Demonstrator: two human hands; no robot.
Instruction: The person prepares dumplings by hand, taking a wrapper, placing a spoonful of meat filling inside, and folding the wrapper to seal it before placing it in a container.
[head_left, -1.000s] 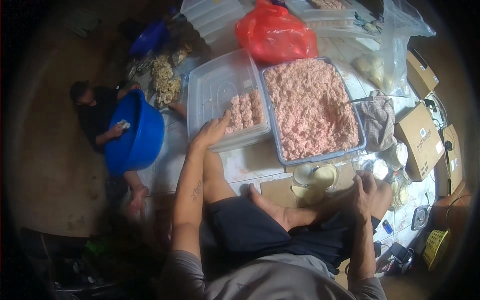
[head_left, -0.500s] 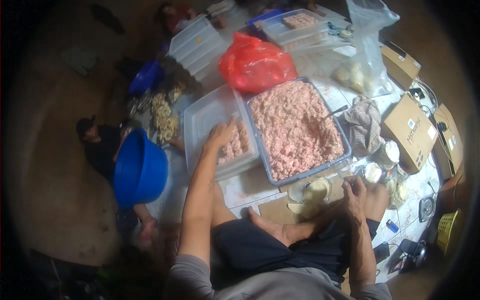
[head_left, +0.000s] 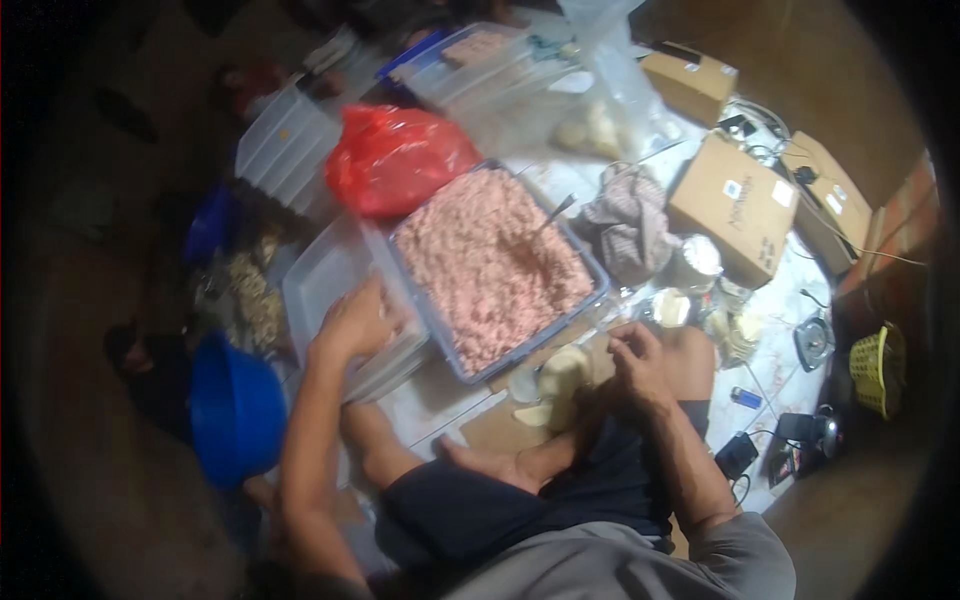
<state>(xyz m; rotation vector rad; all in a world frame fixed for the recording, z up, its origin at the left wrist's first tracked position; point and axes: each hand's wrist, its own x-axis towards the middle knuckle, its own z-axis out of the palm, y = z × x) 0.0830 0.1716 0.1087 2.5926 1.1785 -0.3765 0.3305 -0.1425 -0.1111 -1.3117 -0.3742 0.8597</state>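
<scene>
My left hand [head_left: 358, 318] reaches down into a clear plastic box [head_left: 310, 262], over the row of small meat-filled pieces inside it. Its fingertips are blurred and partly hidden, so I cannot see whether they hold anything. Beside that box stands a blue-rimmed tub heaped with pinkish minced meat [head_left: 480, 260]; a utensil handle [head_left: 562, 207] sticks up from the meat. My right hand [head_left: 638, 362] is by my right knee with its fingers curled together; what they hold, if anything, is hidden. Left of it, thin pale round wrappers [head_left: 565, 370] lie near my foot.
A red plastic bag [head_left: 400, 160] sits behind the tub. To the left are a large blue basin [head_left: 235, 410] and a person in dark clothes. On the right are a checked cloth [head_left: 625, 225], cardboard boxes [head_left: 735, 205], a yellow basket [head_left: 876, 370] and cables.
The whole view has swung, so the scene sits further left and tilted. My left hand has drawn back toward the near side of the clear box. My right hand stays near my knee, fingers curled.
</scene>
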